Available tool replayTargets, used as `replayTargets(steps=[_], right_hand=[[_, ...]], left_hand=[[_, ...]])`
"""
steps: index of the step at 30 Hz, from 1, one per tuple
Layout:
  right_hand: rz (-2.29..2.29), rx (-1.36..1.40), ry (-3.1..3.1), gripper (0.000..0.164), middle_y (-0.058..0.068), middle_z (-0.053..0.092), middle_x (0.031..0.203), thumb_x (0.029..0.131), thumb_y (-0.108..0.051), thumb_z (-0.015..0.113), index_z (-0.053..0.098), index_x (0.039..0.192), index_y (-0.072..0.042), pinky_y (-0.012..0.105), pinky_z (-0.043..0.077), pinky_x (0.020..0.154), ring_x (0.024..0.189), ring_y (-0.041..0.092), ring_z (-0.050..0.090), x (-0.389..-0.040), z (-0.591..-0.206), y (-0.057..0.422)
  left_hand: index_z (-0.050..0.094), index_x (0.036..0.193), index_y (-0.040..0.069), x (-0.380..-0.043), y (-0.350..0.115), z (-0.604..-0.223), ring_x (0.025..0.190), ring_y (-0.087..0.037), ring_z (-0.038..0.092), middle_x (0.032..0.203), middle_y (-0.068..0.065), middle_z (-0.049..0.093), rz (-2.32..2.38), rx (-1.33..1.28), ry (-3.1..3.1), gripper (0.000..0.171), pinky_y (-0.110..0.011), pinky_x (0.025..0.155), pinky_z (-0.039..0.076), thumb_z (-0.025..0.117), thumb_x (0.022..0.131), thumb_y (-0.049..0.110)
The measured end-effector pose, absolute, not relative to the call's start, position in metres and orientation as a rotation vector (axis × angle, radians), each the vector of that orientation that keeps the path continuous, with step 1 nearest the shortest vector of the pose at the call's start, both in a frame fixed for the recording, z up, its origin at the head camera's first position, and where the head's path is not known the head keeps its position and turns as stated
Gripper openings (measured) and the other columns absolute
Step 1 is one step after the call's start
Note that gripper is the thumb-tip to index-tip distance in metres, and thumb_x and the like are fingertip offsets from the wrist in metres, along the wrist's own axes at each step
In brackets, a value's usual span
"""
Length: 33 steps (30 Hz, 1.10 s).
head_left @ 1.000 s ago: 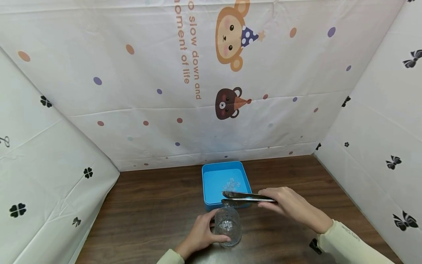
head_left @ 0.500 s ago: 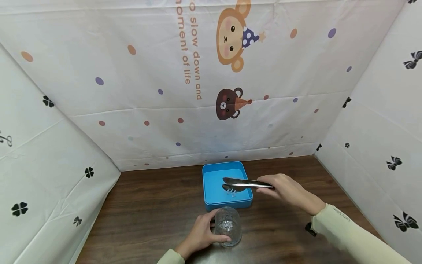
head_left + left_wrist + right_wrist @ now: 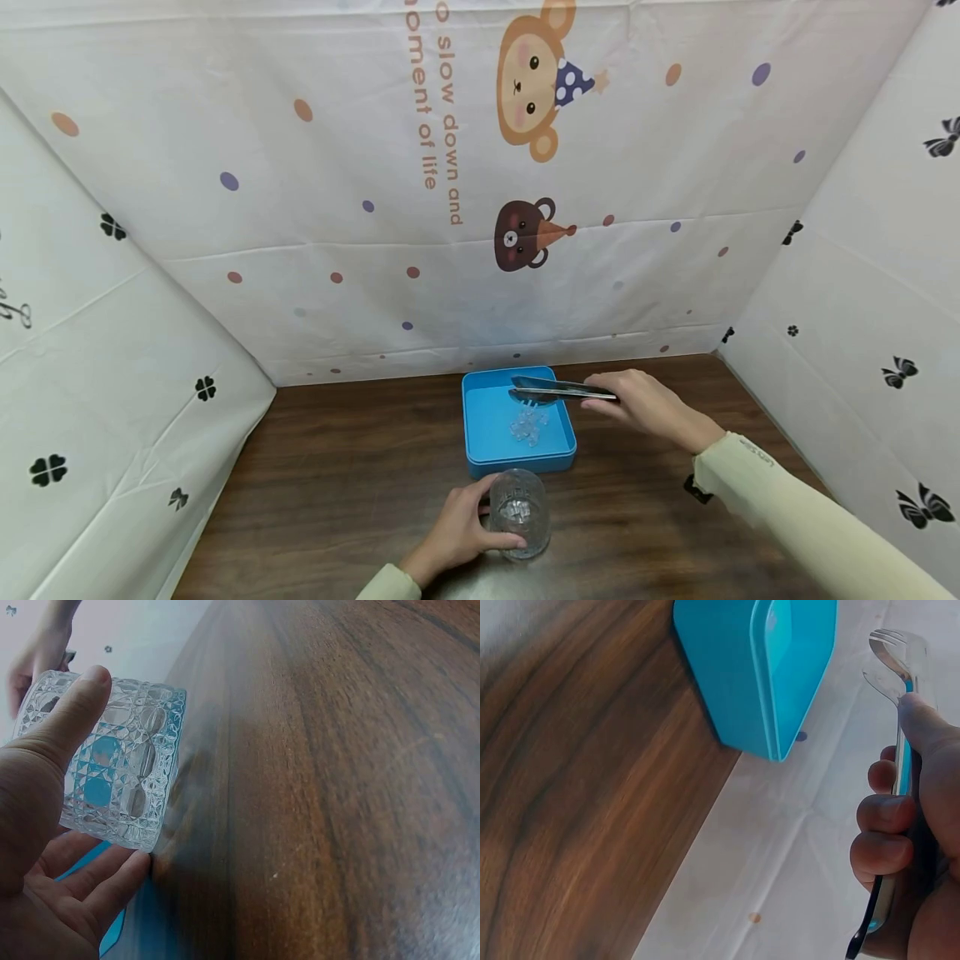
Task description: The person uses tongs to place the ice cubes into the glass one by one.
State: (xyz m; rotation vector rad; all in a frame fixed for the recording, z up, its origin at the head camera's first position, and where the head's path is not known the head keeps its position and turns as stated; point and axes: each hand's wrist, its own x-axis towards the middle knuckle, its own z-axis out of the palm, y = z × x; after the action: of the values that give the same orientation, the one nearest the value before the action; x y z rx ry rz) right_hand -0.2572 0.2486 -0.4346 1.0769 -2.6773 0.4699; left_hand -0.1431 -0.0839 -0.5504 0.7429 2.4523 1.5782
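My left hand [image 3: 461, 529] grips a clear cut-glass tumbler [image 3: 519, 517] that stands on the table in front of the blue tray [image 3: 480, 460]. In the left wrist view, the thumb lies along the patterned glass wall and the other fingers touch its opposite side. Metal serving tongs [image 3: 901, 742] with fork-like tips are held in my right hand [image 3: 645, 404]. Their tips hover over the back part of the tray, slightly parted, with nothing visible between them. Several small clear pieces [image 3: 528, 427], like ice cubes, lie in the tray below the tips.
The brown wooden table [image 3: 337, 475] extends around the tray and glass. A printed white sheet [image 3: 337, 167] rises behind the tray, and white sheets also stand at the left and right. A black bow print or object [image 3: 697, 489] shows beside the right sleeve.
My right hand and the tongs have moved from above the glass, back and away, to the rear of the tray. The left hand and the glass have stayed in place.
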Motion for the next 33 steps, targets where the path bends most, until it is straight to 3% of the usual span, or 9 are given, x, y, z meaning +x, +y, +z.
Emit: replayTargets(steps=[7,18,26,33], right_hand=[[0.434,0.998,-2.730,0.040,0.011,0.075,0.115,0.098,-0.034,0.072,0.073,0.124,-0.004,0.047,0.061,0.084,0.097,0.024,0.074,-0.272,-0.435,0.254],[0.437,1.004,-2.749,0.038,0.014,0.075,0.113,0.099,-0.032,0.070,0.073,0.123,-0.003,0.048,0.061,0.083,0.094,0.026,0.074,-0.287,-0.430,0.254],[0.430,0.998,-2.767,0.032,0.007,0.075,0.105,0.100,-0.032,0.069,0.074,0.118,-0.006,0.046,0.061,0.080,0.087,0.018,0.072,-0.292,-0.432,0.253],[0.420,1.029,-2.825,0.020,-0.009,0.065,0.078,0.101,-0.031,0.068,0.073,0.107,-0.012,0.034,0.054,0.065,0.064,0.001,0.058,-0.295,-0.427,0.245]], left_hand=[[0.057,0.142,0.010,-0.143,-0.084,-0.549,0.111,-0.018,0.068,0.126,-0.007,0.068,1.573,0.734,2.441,0.081,-0.020,0.083,0.057,0.093,0.076,0.040],[0.058,0.142,0.012,-0.143,-0.083,-0.549,0.111,-0.017,0.068,0.126,-0.005,0.068,1.558,0.737,2.459,0.081,-0.019,0.083,0.057,0.093,0.075,0.040],[0.058,0.141,0.011,-0.142,-0.083,-0.550,0.112,-0.017,0.068,0.125,-0.005,0.068,1.561,0.744,2.471,0.081,-0.019,0.083,0.057,0.093,0.074,0.040],[0.058,0.141,0.009,-0.142,-0.084,-0.551,0.111,-0.018,0.068,0.125,-0.006,0.068,1.555,0.740,2.479,0.081,-0.018,0.082,0.057,0.093,0.074,0.041]])
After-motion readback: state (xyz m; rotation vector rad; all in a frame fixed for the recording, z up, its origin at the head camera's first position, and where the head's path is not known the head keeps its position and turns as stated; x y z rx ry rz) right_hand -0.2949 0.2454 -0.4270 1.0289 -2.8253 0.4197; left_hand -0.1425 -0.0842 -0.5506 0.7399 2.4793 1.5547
